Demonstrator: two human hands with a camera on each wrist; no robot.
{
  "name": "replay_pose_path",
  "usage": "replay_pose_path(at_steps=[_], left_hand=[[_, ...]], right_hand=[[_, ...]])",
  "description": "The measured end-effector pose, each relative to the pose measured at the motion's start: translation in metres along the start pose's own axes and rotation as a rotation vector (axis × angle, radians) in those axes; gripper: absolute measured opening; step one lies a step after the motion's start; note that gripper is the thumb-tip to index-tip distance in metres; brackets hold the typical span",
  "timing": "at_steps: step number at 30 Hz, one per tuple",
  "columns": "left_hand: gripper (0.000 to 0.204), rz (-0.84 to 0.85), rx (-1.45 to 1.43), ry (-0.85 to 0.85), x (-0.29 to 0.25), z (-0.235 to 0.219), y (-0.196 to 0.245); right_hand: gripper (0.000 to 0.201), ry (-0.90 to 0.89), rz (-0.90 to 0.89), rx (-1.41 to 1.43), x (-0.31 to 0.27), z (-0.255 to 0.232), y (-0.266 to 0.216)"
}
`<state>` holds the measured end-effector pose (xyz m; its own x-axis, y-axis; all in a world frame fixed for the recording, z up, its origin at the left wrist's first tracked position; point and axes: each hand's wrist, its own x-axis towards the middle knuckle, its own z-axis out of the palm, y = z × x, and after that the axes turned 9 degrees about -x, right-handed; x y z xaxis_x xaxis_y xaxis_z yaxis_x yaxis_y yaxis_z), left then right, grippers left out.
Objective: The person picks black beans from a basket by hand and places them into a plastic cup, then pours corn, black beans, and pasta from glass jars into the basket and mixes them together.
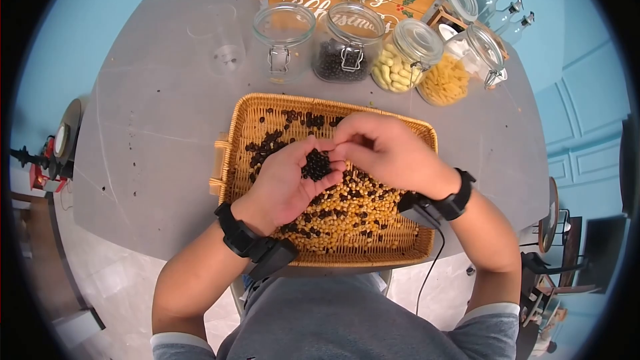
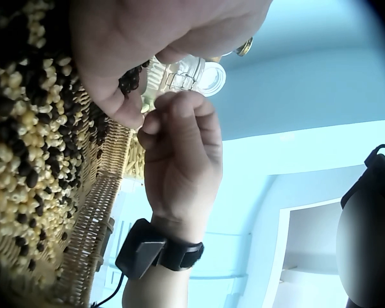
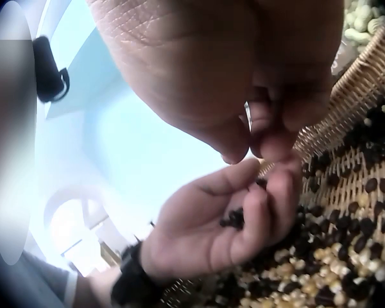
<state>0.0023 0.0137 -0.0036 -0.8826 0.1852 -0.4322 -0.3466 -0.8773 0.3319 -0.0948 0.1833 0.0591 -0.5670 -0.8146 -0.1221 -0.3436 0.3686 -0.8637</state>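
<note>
My left hand is cupped palm up over the wicker basket, fingers curled round a small heap of black beans. The right hand has its fingers bent and its thumb near the index fingertip, right at the left fingertips. No bean shows between these right fingertips in the right wrist view. Under both hands, yellow corn kernels mixed with black beans cover the near side of the basket. Mostly black beans lie scattered at its far left.
Behind the basket stand an open glass jar, a jar of black beans, a jar of peanuts and a jar of pasta. A clear cup is at the back left. Glass bottles stand at the back right.
</note>
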Motion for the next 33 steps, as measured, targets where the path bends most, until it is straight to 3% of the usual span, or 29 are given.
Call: replay_pose_path(at_steps=[4, 6, 8, 9, 11, 14, 22, 28, 31, 33], left_hand=[[0.021, 0.068, 0.002, 0.088, -0.003, 0.003, 0.002], [0.021, 0.075, -0.003, 0.124, -0.003, 0.005, 0.001], [0.021, 0.080, -0.005, 0.159, -0.003, 0.007, 0.001], [0.021, 0.076, -0.001, 0.151, -0.004, 0.007, 0.001], [0.020, 0.072, 0.009, 0.144, -0.005, 0.007, 0.002], [0.020, 0.058, 0.018, 0.150, -0.004, 0.006, 0.002], [0.022, 0.061, 0.029, 0.138, -0.005, 0.005, 0.002], [0.022, 0.059, 0.029, 0.105, -0.003, 0.000, 0.001], [0.022, 0.046, 0.052, 0.102, -0.004, 0.002, 0.001], [0.023, 0.044, 0.062, 0.120, -0.004, 0.004, 0.001]], right_hand=[[0.017, -0.065, 0.132, 0.046, -0.014, -0.028, 0.006], [0.018, -0.063, 0.186, -0.125, -0.014, -0.032, 0.021], [0.017, 0.122, 0.030, -0.627, -0.015, -0.032, 0.030], [0.017, 0.125, 0.030, -0.626, -0.014, -0.030, 0.036], [0.020, 0.125, -0.176, -0.748, -0.011, -0.023, 0.047], [0.020, 0.108, -0.137, -0.847, -0.008, -0.010, 0.053], [0.015, 0.072, -0.097, -0.829, -0.004, -0.001, 0.046], [0.015, 0.015, -0.162, -0.891, 0.006, -0.006, 0.049], [0.014, -0.012, -0.257, -0.786, 0.008, -0.019, 0.057], [0.011, -0.021, 0.090, -0.149, 0.005, -0.024, 0.052]])
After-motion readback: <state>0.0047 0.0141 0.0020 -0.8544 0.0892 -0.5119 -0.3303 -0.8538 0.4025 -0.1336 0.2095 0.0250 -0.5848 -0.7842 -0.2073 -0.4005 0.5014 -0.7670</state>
